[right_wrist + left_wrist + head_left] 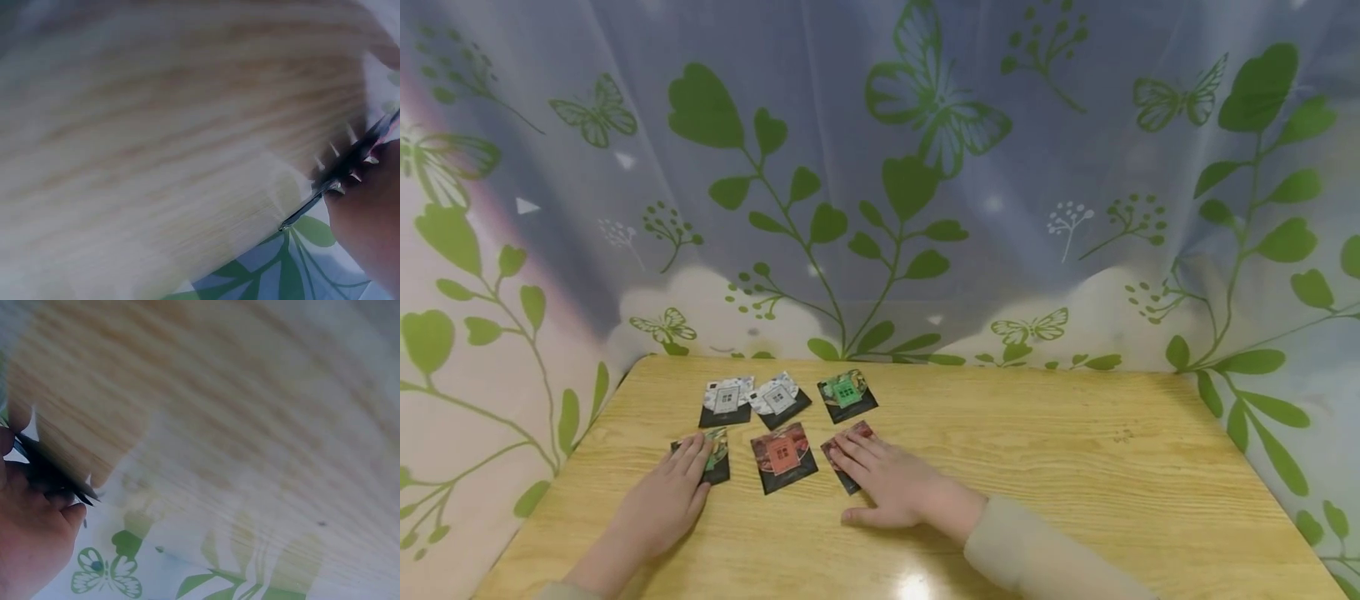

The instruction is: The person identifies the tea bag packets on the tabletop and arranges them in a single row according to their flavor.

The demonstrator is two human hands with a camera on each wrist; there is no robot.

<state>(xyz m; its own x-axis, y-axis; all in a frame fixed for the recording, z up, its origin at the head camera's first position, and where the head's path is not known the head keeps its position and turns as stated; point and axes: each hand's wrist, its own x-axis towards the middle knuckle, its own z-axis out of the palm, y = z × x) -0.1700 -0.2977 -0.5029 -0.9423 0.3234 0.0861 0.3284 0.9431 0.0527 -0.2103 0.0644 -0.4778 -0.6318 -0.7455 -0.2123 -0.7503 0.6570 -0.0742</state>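
Observation:
In the head view, small flat packets lie in two rows on the wooden table. My left hand (664,502) rests with extended fingers on a green-and-black packet (719,468) at the front left, hiding much of it. On a red-and-black packet (842,475) at the front right lie the straight fingers of my right hand (893,485), the thumb spread out on the table. A second red packet (783,457) sits between the hands. Each wrist view catches only a dark packet edge, beside the left hand (34,534) and the right hand (369,212).
Behind, the back row holds two white-and-black packets, one at the left (727,402) and one overlapping its edge (780,400), plus a green packet (847,395). The wooden table (1075,467) extends rightward. A curtain (985,250) printed with leaves and butterflies hangs along its back edge.

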